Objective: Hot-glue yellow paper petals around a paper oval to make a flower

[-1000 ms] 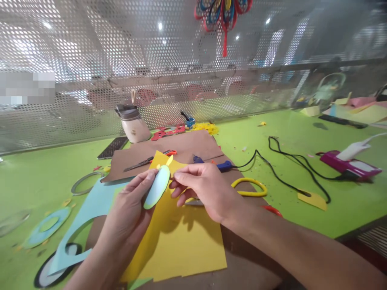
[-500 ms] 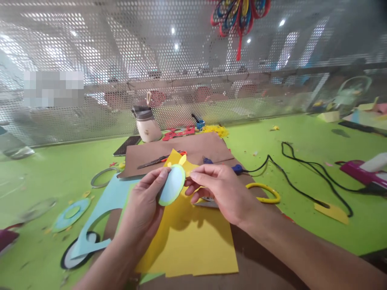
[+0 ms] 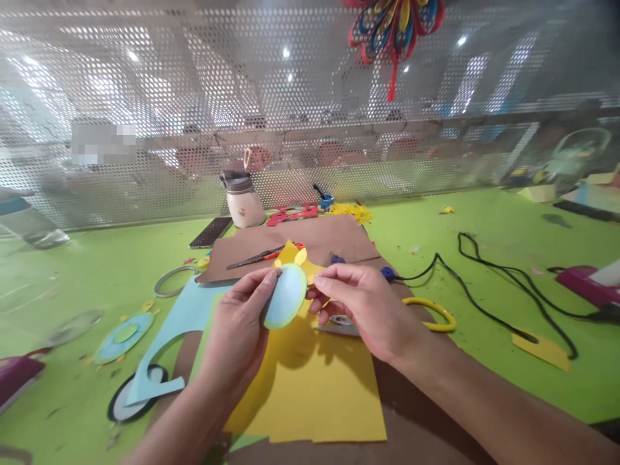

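Observation:
My left hand [image 3: 249, 313] pinches a light-blue paper oval with a green rim [image 3: 287, 294] by its left edge, thumb on top. Small yellow paper petals [image 3: 300, 257] stick out from the oval's upper edge. Close by on the right, my right hand [image 3: 356, 303] has its thumb and index finger pressed together; anything between them is too small to make out. Below both hands lies a yellow paper sheet [image 3: 329, 394]. Yellow-handled scissors [image 3: 438, 316] lie partly hidden behind my right hand, the blade showing below its fingers.
Brown cardboard [image 3: 334, 236] holds orange-handled scissors [image 3: 259, 257]. Cut blue paper [image 3: 186, 310], a tape roll [image 3: 174, 282] and a blue paper ring [image 3: 123, 338] lie left. A black cord [image 3: 489, 258] crosses the right side. A jar [image 3: 245, 203] and phone [image 3: 212, 232] stand behind.
The whole view has shifted a little, so things appear slightly further right. Both hands keep nearly the same pose around the paper oval.

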`<state>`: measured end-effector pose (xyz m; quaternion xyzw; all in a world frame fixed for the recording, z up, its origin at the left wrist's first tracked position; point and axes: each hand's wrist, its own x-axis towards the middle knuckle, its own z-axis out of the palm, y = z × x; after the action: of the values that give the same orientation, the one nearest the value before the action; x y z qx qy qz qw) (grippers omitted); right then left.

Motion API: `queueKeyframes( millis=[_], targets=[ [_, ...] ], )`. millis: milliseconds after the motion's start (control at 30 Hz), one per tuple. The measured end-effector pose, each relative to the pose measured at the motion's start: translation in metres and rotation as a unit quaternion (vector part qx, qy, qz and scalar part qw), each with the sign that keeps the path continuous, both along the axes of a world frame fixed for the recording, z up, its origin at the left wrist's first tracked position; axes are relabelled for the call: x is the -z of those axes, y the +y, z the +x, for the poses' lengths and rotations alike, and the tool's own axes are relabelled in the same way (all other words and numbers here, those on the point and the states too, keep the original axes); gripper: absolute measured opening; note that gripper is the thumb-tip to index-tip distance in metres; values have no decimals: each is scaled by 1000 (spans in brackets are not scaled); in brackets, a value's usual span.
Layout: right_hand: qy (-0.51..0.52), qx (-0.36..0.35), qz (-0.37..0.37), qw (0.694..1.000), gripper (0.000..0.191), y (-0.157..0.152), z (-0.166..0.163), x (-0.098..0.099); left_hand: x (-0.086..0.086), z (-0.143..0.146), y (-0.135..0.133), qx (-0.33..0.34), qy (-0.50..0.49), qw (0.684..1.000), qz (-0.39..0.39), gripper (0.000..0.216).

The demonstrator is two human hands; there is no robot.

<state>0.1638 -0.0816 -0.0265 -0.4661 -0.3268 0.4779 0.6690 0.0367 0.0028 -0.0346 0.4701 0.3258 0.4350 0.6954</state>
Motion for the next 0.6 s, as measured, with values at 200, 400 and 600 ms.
queueKeyframes(
  millis=[200, 400, 600],
  targets=[
    [-8, -2, -5, 1000, 15, 0, 0, 1, 1, 0, -1, -4, 4, 1000, 12, 23],
    [-9, -7, 2, 1000, 15, -1, -1, 1, 0, 1, -2, -7, -1, 1000, 12, 25],
    [-5, -6, 0, 1000, 16, -1, 1, 1, 3, 0, -2, -6, -7, 1000, 8, 24]
  ],
)
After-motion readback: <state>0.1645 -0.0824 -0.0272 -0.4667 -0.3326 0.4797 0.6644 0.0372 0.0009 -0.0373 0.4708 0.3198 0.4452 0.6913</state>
